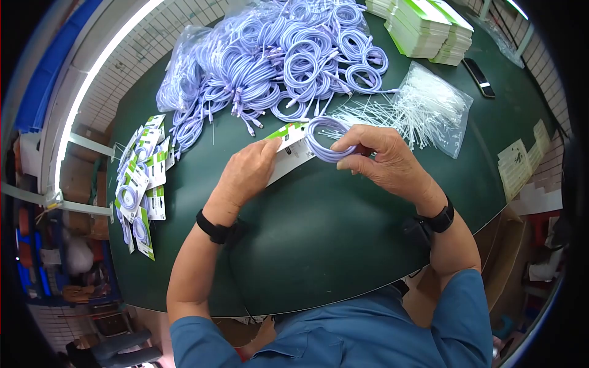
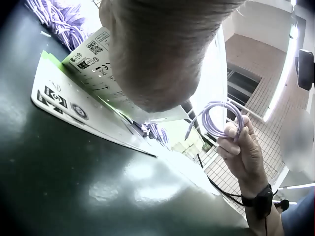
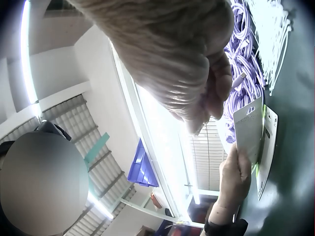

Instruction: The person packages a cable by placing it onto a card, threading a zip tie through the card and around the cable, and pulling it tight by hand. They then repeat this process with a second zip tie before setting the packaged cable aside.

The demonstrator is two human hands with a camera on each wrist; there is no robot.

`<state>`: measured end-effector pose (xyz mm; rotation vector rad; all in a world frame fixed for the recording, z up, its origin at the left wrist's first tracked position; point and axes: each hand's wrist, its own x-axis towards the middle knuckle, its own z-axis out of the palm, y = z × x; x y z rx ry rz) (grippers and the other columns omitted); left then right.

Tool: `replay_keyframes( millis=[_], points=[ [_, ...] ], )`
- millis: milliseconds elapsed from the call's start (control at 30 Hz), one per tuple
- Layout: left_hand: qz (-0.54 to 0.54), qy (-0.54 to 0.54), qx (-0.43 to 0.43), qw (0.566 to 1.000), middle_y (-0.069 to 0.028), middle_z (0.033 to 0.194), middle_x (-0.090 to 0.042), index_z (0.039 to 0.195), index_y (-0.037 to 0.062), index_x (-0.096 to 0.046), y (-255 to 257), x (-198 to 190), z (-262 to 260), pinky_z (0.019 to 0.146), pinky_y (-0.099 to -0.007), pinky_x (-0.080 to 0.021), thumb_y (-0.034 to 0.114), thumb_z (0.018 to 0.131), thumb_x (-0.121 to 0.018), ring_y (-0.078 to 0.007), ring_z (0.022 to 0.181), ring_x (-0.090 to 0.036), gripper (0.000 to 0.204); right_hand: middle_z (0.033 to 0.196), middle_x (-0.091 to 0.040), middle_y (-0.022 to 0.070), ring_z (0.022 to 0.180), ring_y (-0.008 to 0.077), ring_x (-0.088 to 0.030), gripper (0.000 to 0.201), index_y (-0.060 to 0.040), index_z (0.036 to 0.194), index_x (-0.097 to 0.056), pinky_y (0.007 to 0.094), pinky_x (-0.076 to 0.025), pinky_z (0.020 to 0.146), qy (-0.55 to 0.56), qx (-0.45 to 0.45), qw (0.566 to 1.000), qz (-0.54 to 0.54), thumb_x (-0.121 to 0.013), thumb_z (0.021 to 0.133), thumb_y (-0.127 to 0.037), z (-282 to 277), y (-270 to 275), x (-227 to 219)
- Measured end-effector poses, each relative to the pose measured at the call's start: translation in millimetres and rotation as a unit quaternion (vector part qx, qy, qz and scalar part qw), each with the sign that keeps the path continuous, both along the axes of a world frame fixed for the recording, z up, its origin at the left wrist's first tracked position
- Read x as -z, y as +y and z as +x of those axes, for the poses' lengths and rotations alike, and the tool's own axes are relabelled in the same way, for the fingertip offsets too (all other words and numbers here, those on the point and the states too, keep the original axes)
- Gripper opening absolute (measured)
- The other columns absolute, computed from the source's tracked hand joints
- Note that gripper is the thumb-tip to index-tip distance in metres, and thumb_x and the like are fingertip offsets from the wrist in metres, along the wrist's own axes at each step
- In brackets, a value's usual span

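My left hand [image 1: 250, 168] grips a folded white-and-green packaging card [image 1: 291, 161] by its near side. In the left wrist view the card [image 2: 74, 109] stands in two panels, with print and a QR code on one of them. My right hand [image 1: 383, 156] pinches a coiled lilac cable [image 1: 311, 140] between thumb and fingers, just right of the card. The left wrist view shows that coil [image 2: 207, 120] raised, one plug end hanging from it. Seen from the right wrist, the card panels [image 3: 250, 130] spread apart above the left hand [image 3: 235, 177].
A big heap of coiled lilac cables [image 1: 257, 61] covers the far table. White cable ties [image 1: 423, 110] spill from a clear bag beyond my right hand. Carded cables [image 1: 141, 178] pile up at the left. Card stacks [image 1: 423, 30] and a phone [image 1: 478, 77] lie at far right.
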<state>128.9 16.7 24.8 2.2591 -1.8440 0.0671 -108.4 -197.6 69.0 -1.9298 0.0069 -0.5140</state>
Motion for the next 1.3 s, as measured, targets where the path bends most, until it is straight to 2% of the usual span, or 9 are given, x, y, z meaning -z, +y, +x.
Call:
replay_keyframes(
  millis=[133, 367, 600, 967, 1100, 1133, 1200, 1233, 1300],
  points=[
    [-0.087, -0.099, 0.064, 0.989, -0.0140, 0.108, -0.073, 0.118, 0.0065, -0.063, 10.3, -15.7, 7.3, 0.079, -0.0433, -0.060, 0.010, 0.093, -0.067, -0.0326, 0.099, -0.072, 0.026, 0.097, -0.070, 0.0038, 0.078, 0.0093, -0.066, 0.021, -0.0010, 0.111, -0.072, 0.0244, -0.055, 0.070, 0.021, 0.009, 0.999, 0.030, -0.077, 0.091, 0.002, 1.7, 0.3, -3.0],
    [-0.056, -0.097, -0.056, 0.992, -0.0094, 0.089, -0.067, 0.103, 0.0059, -0.066, 44.8, -91.6, -50.8, 0.069, -0.0419, -0.054, 0.004, 0.087, -0.067, -0.0294, 0.082, -0.068, 0.016, 0.101, -0.067, 0.0026, 0.082, 0.0094, -0.065, 0.022, -0.0002, 0.115, -0.067, 0.0246, -0.054, 0.071, 0.018, 0.023, 0.999, 0.026, -0.072, 0.094, 0.005, -1.2, 7.8, -0.5],
    [-0.028, -0.019, 0.008, 0.999, -0.0065, 0.082, -0.059, 0.090, 0.0075, -0.059, 35.9, -55.4, -114.5, 0.068, -0.0385, -0.053, 0.009, 0.087, -0.066, -0.0244, 0.078, -0.064, 0.008, 0.099, -0.068, 0.0047, 0.083, 0.0114, -0.062, 0.021, -0.0011, 0.112, -0.068, 0.0256, -0.051, 0.073, -0.018, -0.010, 0.997, -0.071, -0.073, 0.093, 0.006, 4.7, 33.3, 3.9],
    [-0.189, 0.015, 0.068, 0.979, -0.0081, 0.089, -0.061, 0.097, 0.0055, -0.064, 17.8, -33.6, -92.7, 0.068, -0.0350, -0.054, 0.013, 0.084, -0.074, -0.0243, 0.078, -0.064, 0.018, 0.097, -0.069, 0.0068, 0.083, 0.0129, -0.064, 0.020, -0.0017, 0.110, -0.068, 0.0260, -0.051, 0.073, -0.092, 0.086, 0.990, -0.062, -0.077, 0.092, 0.002, 21.4, 51.4, 29.0],
    [-0.365, 0.065, 0.118, 0.921, -0.0102, 0.103, -0.067, 0.115, 0.0018, -0.068, 37.5, -36.8, -107.2, 0.069, -0.0324, -0.055, 0.018, 0.090, -0.079, -0.0242, 0.087, -0.067, 0.031, 0.098, -0.069, 0.0076, 0.083, 0.0131, -0.064, 0.020, -0.0015, 0.110, -0.068, 0.0254, -0.051, 0.073, -0.115, 0.112, 0.985, -0.057, -0.077, 0.093, 0.003, 27.1, 47.3, 29.8],
    [-0.326, 0.297, 0.048, 0.896, -0.0105, 0.107, -0.067, 0.120, 0.0013, -0.066, 44.6, -35.6, -119.5, 0.070, -0.0321, -0.056, 0.023, 0.094, -0.077, -0.0239, 0.090, -0.067, 0.035, 0.098, -0.070, 0.0083, 0.083, 0.0139, -0.064, 0.020, -0.0016, 0.110, -0.068, 0.0256, -0.051, 0.073, -0.122, 0.114, 0.984, -0.058, -0.077, 0.093, 0.004, 27.7, 46.0, 30.4],
    [-0.186, 0.687, -0.111, 0.693, -0.0112, 0.114, -0.069, 0.130, 0.0003, -0.064, 56.5, -33.5, -135.2, 0.072, -0.0315, -0.057, 0.032, 0.101, -0.073, -0.0232, 0.096, -0.068, 0.044, 0.098, -0.070, 0.0093, 0.083, 0.0150, -0.065, 0.022, -0.0015, 0.110, -0.068, 0.0264, -0.052, 0.072, -0.145, 0.123, 0.978, -0.083, -0.077, 0.092, 0.005, 28.5, 44.8, 32.3],
    [-0.183, 0.689, -0.111, 0.692, -0.0112, 0.114, -0.069, 0.130, 0.0003, -0.064, 58.1, -30.4, -134.2, 0.072, -0.0315, -0.057, 0.032, 0.101, -0.073, -0.0232, 0.096, -0.068, 0.044, 0.098, -0.071, 0.0103, 0.082, 0.0161, -0.066, 0.023, -0.0013, 0.110, -0.068, 0.0272, -0.053, 0.071, -0.170, 0.119, 0.972, -0.109, -0.078, 0.091, 0.006, 29.3, 45.1, 33.4],
    [-0.154, 0.843, -0.141, 0.495, -0.0105, 0.112, -0.067, 0.130, 0.0003, -0.061, 58.7, -21.3, -130.4, 0.073, -0.0317, -0.058, 0.034, 0.106, -0.065, -0.0205, 0.098, -0.067, 0.042, 0.098, -0.071, 0.0112, 0.082, 0.0173, -0.067, 0.024, -0.0012, 0.110, -0.068, 0.0280, -0.054, 0.071, -0.190, 0.111, 0.966, -0.135, -0.078, 0.090, 0.007, 27.9, 48.8, 34.8]
  ],
)
